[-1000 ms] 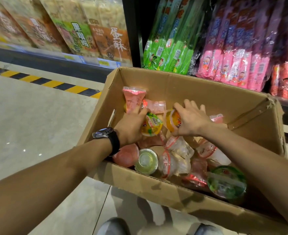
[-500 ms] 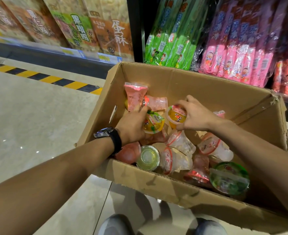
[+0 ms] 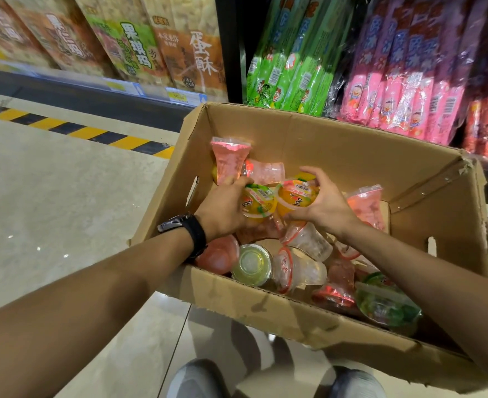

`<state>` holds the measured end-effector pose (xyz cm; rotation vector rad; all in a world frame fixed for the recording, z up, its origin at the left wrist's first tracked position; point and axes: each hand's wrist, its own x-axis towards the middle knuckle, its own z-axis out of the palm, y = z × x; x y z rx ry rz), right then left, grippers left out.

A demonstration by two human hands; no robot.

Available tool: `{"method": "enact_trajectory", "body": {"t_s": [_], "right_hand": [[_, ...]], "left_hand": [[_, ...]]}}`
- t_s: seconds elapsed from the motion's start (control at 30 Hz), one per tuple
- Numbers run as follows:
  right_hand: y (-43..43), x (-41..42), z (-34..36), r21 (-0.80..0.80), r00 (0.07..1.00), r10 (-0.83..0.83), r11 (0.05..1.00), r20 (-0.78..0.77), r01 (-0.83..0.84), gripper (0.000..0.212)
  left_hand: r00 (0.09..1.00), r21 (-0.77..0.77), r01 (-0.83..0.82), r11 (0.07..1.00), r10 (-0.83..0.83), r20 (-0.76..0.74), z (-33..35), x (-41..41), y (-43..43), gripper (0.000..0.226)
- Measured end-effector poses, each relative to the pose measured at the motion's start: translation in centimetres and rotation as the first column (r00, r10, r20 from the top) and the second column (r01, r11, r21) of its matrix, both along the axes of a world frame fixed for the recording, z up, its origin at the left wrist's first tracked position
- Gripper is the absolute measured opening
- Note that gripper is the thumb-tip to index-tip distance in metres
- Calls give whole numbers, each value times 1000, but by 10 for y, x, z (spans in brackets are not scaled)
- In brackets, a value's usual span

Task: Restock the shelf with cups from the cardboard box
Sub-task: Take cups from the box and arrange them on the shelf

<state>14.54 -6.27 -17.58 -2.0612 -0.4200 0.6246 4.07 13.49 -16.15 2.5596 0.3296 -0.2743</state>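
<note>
Cups lie loose and jumbled in the open cardboard box (image 3: 294, 308), which stands on the floor (image 3: 50, 196) just in front of the shelf (image 3: 139, 89) and its hanging green packs (image 3: 291, 67) and pink packs (image 3: 403, 81). Both hands are inside the box, each closed around one cup. The left hand (image 3: 222, 208) grips a yellow cup (image 3: 258, 201) from its left side. The right hand (image 3: 326, 208) grips an orange cup (image 3: 295, 196) from the right, fingers curled over its top. The two cups sit side by side, touching or nearly so.

The step in hand appears to be the lift-out. It is best done by holding each cup by its rigid wall, not by the film lid, raising both straight up clear of the pile, and keeping them apart so that neither drags a neighbour with it. The soft lids would probably dent or puncture under a hard pinch.

In appearance, a wide green cup (image 3: 386, 303) lies in the near right corner. A tall pink cup (image 3: 229, 159) leans at the far left. Clear cups with red rims (image 3: 303, 268) lie on their sides in the middle. A pale green cup (image 3: 251, 264) shows its base. The held pair are small and rounded, with printed lids bearing barcodes.
</note>
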Motion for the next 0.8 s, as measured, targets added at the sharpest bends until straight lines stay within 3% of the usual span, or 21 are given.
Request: {"method": "enact_trajectory", "body": {"t_s": [0.27, 0.4, 0.67, 0.8], "right_hand": [[-10, 18, 36, 64, 977, -205, 978, 67, 200, 100], [-16, 8, 103, 150, 958, -286, 946, -23, 286, 84], [-44, -31, 337, 198, 930, -355, 909, -93, 367, 87], [-59, -56, 491, 225, 921, -387, 894, -48, 387, 85]], "left_hand": [[950, -243, -75, 967, 143, 277, 27, 6, 3, 92], [911, -413, -133, 901, 275, 307, 83, 3, -13, 95], [868, -569, -219, 793, 425, 259, 321, -12, -51, 99], [846, -655, -237, 718, 483, 224, 475, -28, -69, 86]]}}
